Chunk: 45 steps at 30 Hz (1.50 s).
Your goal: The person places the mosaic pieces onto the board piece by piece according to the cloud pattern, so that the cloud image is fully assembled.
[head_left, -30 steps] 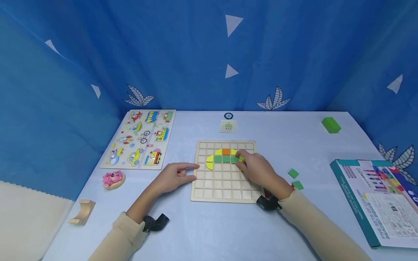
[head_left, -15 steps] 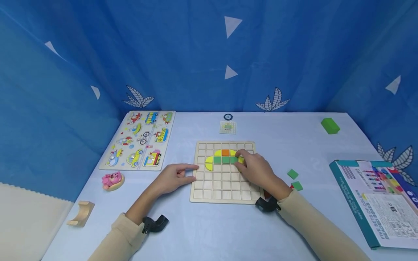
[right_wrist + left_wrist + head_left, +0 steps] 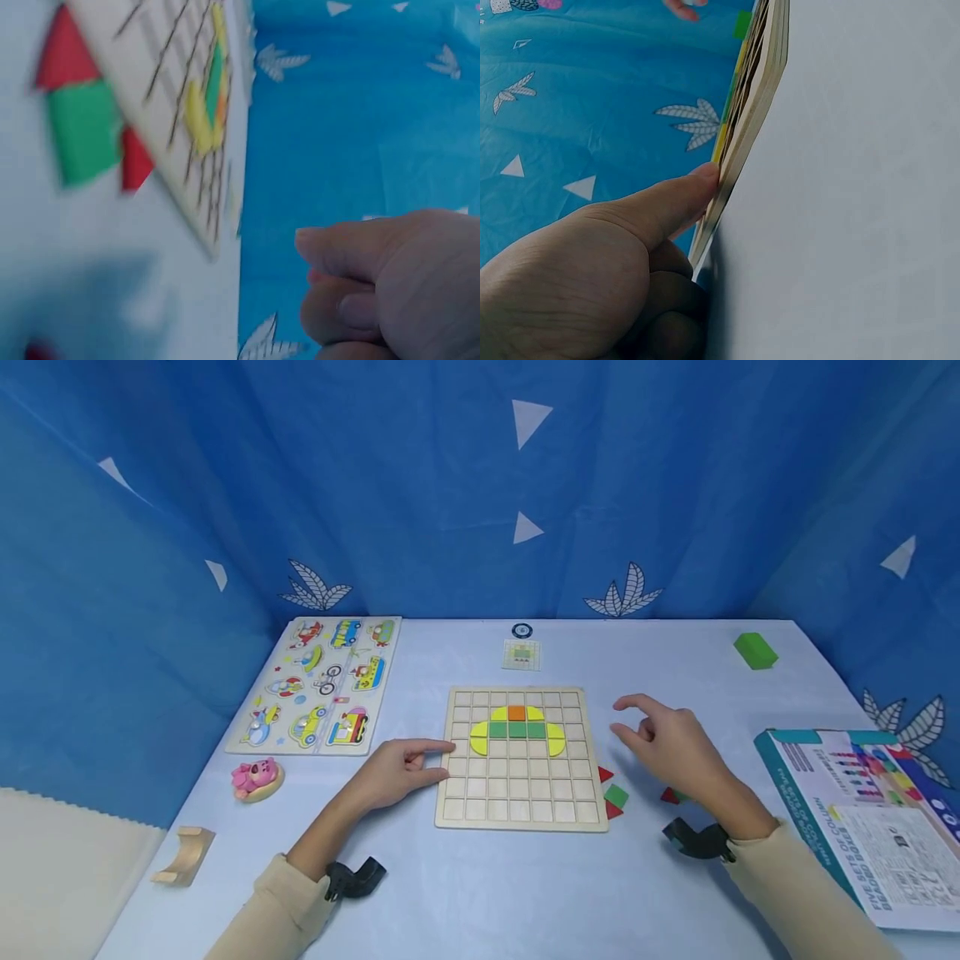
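Observation:
A wooden grid board (image 3: 517, 814) lies in the middle of the table in the head view. Set in its upper rows are an orange square tile (image 3: 517, 713), three green square tiles (image 3: 517, 730) in a row, and several yellow rounded tiles (image 3: 556, 739). At the board's left edge my left hand (image 3: 393, 772) rests with thumb and index finger touching the rim; the left wrist view has the thumb (image 3: 671, 202) against that edge. My right hand (image 3: 675, 747) hovers right of the board, holding nothing, thumb and index finger apart.
Beside the board's right edge lie a loose green tile (image 3: 617, 796) and red triangles (image 3: 613, 811). More tiles (image 3: 670, 795) are partly under the right wrist. A pattern card (image 3: 521, 655), vehicle puzzle (image 3: 311, 689), pink toy (image 3: 257, 778), wooden arch (image 3: 186, 856), green block (image 3: 756, 651) and box (image 3: 862, 827) surround it.
My right hand has left the upper right of the tile pattern and moved right, off the board. The yellow tiles there and loose tiles by the edge now show. The left hand stays put.

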{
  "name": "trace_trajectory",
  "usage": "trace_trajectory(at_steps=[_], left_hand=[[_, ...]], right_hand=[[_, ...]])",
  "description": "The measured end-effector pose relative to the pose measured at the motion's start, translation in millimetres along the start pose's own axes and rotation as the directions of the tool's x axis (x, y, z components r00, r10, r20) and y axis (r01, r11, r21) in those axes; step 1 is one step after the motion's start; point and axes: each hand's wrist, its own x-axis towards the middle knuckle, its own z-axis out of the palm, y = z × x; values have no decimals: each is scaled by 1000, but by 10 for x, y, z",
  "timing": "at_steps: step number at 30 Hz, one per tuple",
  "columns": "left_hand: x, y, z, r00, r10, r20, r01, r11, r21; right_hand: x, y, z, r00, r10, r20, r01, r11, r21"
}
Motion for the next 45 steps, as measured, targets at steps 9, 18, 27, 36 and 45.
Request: trace_trajectory(at_steps=[9, 18, 27, 36, 45], left_hand=[[-1, 7, -22, 1000, 8, 0, -8, 1000, -1], [12, -9, -8, 1000, 20, 13, -20, 1000, 7], [0, -1, -20, 1000, 7, -1, -7, 1000, 6], [-9, -10, -26, 1000, -3, -1, 3, 1000, -4], [-3, -16, -12, 1000, 10, 11, -10, 1000, -12]], right_hand=[[-411, 748, -185, 999, 34, -25, -35, 999, -26], [-505, 934, -122, 995, 84, 61, -83, 996, -24], [-460, 920, -65, 992, 69, 105, -69, 998, -3], [-442, 911, -33, 992, 47, 117, -41, 998, -58], [-474, 882, -17, 993, 37, 113, -27, 996, -83]])
